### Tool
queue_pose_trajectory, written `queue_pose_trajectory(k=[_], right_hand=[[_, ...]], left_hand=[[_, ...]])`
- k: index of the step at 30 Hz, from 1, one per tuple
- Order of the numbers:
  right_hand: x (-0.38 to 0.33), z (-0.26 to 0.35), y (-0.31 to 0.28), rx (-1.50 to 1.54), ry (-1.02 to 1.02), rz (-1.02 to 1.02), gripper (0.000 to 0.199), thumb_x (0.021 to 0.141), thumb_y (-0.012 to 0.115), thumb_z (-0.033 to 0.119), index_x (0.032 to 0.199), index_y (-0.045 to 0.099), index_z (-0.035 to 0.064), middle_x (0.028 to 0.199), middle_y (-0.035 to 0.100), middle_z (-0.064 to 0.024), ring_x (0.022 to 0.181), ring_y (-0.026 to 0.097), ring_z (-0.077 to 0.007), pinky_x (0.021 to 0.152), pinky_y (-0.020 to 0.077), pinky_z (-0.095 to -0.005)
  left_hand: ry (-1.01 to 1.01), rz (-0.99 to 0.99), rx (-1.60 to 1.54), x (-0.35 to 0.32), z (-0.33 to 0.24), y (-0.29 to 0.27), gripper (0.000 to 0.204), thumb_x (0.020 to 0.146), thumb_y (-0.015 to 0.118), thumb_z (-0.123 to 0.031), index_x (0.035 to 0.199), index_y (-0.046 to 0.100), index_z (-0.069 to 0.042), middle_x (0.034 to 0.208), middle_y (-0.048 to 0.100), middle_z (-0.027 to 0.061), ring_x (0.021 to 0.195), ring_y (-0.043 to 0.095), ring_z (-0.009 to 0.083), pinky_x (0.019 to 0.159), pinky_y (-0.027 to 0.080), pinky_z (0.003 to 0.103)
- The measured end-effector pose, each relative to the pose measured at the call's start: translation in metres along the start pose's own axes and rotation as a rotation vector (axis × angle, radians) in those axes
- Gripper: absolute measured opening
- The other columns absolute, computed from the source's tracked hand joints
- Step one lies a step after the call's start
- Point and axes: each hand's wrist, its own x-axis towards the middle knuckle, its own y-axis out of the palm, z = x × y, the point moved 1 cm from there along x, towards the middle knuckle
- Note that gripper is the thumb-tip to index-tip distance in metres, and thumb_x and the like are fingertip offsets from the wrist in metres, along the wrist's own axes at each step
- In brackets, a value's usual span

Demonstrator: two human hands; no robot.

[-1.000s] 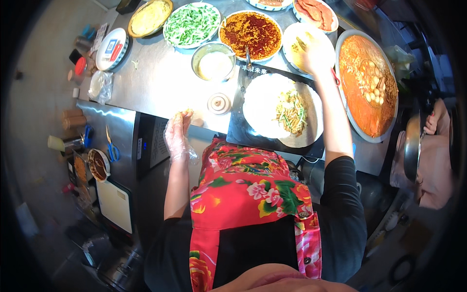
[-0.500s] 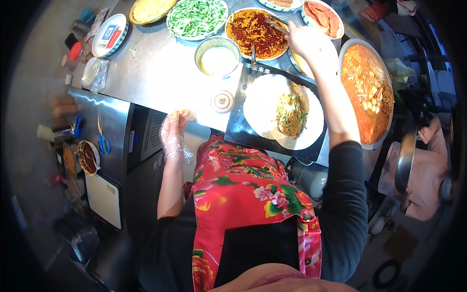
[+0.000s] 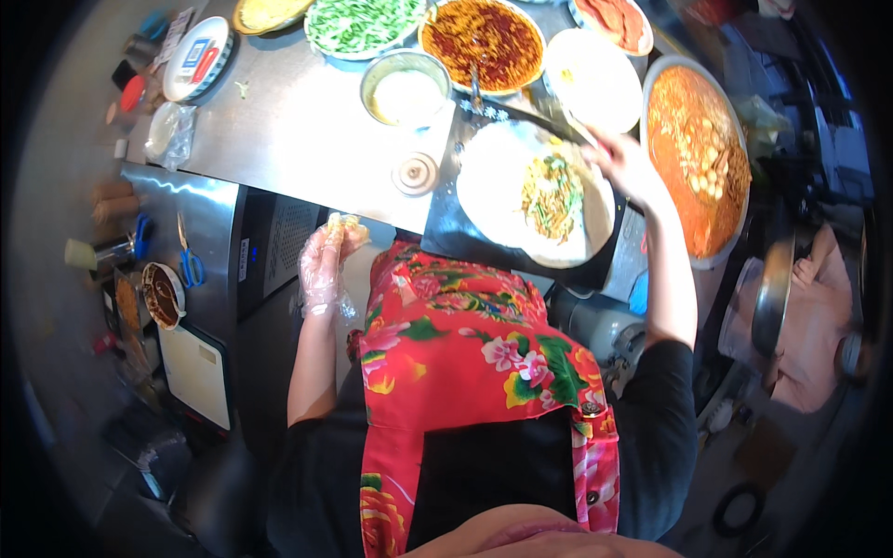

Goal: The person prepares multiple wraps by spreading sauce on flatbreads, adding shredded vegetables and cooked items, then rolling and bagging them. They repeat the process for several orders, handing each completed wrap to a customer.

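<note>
My left hand (image 3: 323, 265), in a clear plastic glove, is closed on a piece of pale yellow food (image 3: 349, 226) just off the table's front edge. The bare fingers of my right hand (image 3: 628, 170) are wrapped round a slim metal utensil (image 3: 579, 126); its far end is blurred and I cannot tell its exact kind. Below that utensil, a thin round flatbread (image 3: 493, 186) lies on a black hot plate (image 3: 445, 228). Shredded filling (image 3: 553, 197), green and brown, forms a strip on the flatbread. A spoon (image 3: 475, 82) stands in the bowl of red chili sauce (image 3: 498, 42).
Along the back stand bowls of shredded cucumber (image 3: 363, 23) and pinkish slices (image 3: 614, 20). A metal pot (image 3: 406, 91) and a small round lid (image 3: 415, 174) are left of the hot plate. A big red stew basin (image 3: 665, 195) sits right. Another person (image 3: 811, 335) stands beyond it.
My right hand has come back from over the chili sauce bowl to the flatbread's right edge, bringing the utensil. The view has shifted slightly. My left hand stays in about the same place.
</note>
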Motion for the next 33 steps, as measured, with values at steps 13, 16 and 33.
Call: queue_pose_trajectory(k=[13, 16, 33], right_hand=[[-0.085, -0.08, 0.079, -0.396, 0.154, -0.197, 0.053, 0.092, 0.068, 0.029, 0.141, 0.053, 0.0158, 0.109, 0.066, -0.0153, 0.091, 0.07, -0.0343, 0.078, 0.0575, -0.0443], [-0.084, -0.079, 0.07, -0.299, -0.256, -0.211, 0.052, 0.092, 0.068, 0.026, 0.14, 0.053, 0.0152, 0.106, 0.066, -0.0152, 0.091, 0.07, -0.0325, 0.078, 0.0579, -0.0429], [-0.059, -0.12, 0.072, -0.289, -0.24, -0.244, 0.039, 0.094, 0.065, 0.029, 0.128, 0.057, 0.0103, 0.095, 0.067, -0.0159, 0.083, 0.07, -0.0331, 0.073, 0.0579, -0.044]], left_hand=[[0.647, 0.776, 1.157, 0.025, 0.086, 0.245, 0.032, 0.093, 0.062, -0.015, 0.121, 0.061, -0.001, 0.11, 0.068, 0.0221, 0.101, 0.067, 0.038, 0.089, 0.054, 0.045], [0.713, 0.846, 1.243, 0.007, 0.102, 0.262, 0.032, 0.092, 0.062, -0.017, 0.12, 0.061, -0.002, 0.104, 0.068, 0.0237, 0.098, 0.065, 0.0416, 0.084, 0.054, 0.048], [0.674, 0.397, 1.055, 0.021, 0.093, 0.241, 0.024, 0.091, 0.062, -0.009, 0.112, 0.065, 0.001, 0.102, 0.066, 0.0249, 0.098, 0.063, 0.0442, 0.089, 0.051, 0.047]])
